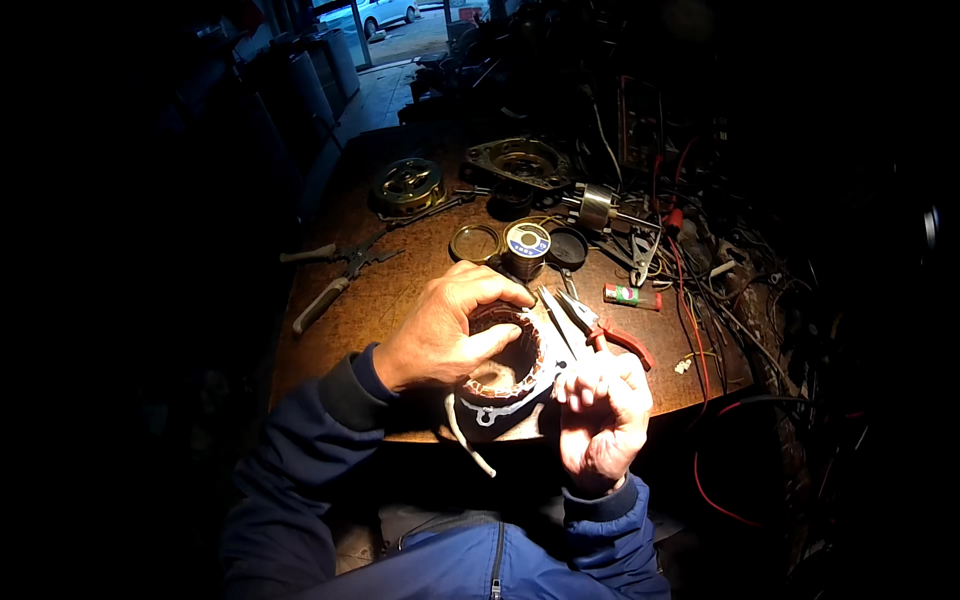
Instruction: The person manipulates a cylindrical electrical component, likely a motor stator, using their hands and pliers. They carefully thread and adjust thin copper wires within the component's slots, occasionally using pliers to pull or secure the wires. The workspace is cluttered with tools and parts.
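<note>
A motor stator (488, 413) with copper windings and pale lacing round its bore stands near the table's front edge. My left hand (450, 325) grips its left and far side, thumb reaching over the bore and fingers along the far rim. A white sleeved cable (466, 440) hangs from the stator over the edge. Just right of it, my right hand (605, 410) is raised with fingers curled together; what they pinch, if anything, is lost in glare. Beyond that hand lie pointed metal tweezers (557, 322) and red-handled pliers (625, 342).
Farther back are a solder spool (527, 243), round tins (475, 243), a rotor (597, 205), a brass-coloured end cover (409, 184) and a metal housing (520, 160). Pliers with pale handles (345, 270) lie left. Tangled cables (730, 300) and a red-green cylinder (630, 296) are right.
</note>
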The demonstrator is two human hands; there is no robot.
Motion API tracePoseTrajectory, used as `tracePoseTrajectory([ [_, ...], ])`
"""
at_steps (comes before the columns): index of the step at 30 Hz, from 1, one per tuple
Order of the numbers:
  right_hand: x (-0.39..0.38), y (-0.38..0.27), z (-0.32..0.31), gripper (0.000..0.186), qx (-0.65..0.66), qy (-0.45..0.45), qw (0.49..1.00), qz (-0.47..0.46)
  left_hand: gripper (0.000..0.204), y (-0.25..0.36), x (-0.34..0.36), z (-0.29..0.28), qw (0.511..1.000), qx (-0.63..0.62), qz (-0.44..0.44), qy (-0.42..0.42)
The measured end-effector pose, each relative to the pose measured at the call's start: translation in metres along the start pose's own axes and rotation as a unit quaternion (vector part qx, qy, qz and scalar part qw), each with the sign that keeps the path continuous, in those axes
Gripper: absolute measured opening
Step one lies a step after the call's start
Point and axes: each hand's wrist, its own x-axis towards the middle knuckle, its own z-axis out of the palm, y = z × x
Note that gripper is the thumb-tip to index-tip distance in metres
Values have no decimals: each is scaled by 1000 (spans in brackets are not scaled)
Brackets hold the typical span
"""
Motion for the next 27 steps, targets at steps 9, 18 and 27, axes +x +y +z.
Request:
tracePoseTrajectory([
  [9, -1, -8, 7, 13, -51, 1, 999, 7, 29, -6, -3, -2, 1000, -21, -11, -12],
  [18, -2, -6, 16, 15, -218, -55, 971, -78, 26, 0, -1, -2, 998, -4, 59, -14],
  [27, -4, -6, 17, 15, -261, -55, 960, -81, 27, -6, 6, 4, 994, -3, 93, -47],
])
